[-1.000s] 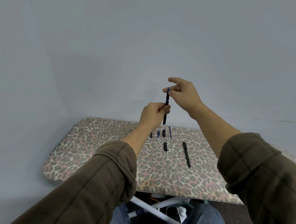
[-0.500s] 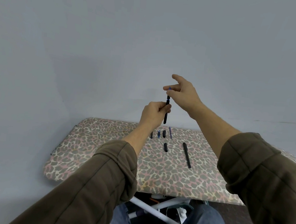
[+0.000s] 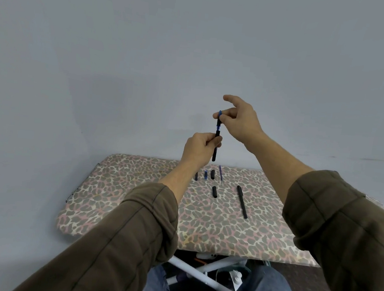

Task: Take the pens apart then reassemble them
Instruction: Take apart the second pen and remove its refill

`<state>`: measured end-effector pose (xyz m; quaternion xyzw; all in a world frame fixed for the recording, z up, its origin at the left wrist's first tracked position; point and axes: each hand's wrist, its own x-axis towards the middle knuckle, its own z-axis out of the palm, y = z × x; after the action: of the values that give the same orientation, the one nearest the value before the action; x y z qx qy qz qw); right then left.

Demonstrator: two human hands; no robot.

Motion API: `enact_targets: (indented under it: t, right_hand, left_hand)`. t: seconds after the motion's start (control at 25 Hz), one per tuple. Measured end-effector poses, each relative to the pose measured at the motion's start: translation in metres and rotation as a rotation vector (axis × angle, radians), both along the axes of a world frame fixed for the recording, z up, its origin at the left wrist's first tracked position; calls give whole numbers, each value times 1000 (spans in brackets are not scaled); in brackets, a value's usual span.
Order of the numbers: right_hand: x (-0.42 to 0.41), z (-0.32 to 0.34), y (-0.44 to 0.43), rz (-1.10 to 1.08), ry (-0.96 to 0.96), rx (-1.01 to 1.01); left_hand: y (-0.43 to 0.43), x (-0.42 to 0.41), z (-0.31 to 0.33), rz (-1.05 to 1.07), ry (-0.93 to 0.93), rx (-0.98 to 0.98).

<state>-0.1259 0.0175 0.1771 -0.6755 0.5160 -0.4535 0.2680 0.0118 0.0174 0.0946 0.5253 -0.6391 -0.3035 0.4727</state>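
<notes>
Blue end up, holding pen (image 3: 217, 131) upright, clasped low in left hand (image 3: 198, 150) grip, pinched at top in right hand (image 3: 240, 122) grip.

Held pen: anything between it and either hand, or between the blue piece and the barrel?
Nothing visible. The left hand grips the black barrel, the right hand pinches the blue piece sticking out of its top. Loose parts lie on the board below, clear of both hands.
</notes>
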Motion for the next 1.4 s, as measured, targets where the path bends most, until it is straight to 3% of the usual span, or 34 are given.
enact_targets:
  t: [0.68, 1.04, 1.24, 1.4]
  right_hand:
    - [1, 14, -6, -21, -60, -59]
    - [-7, 24, -13, -194, -247, -98]
    - [-15, -12, -21, -276, -132, 72]
    - [-20, -53, -35, -267, 124, 233]
  left_hand:
    - [1, 2, -4, -12, 26, -87]
    - [2, 8, -11, 11, 26, -84]
    - [-1, 12, -19, 31, 8, -90]
    - [-7, 16, -34, 38, -10, -76]
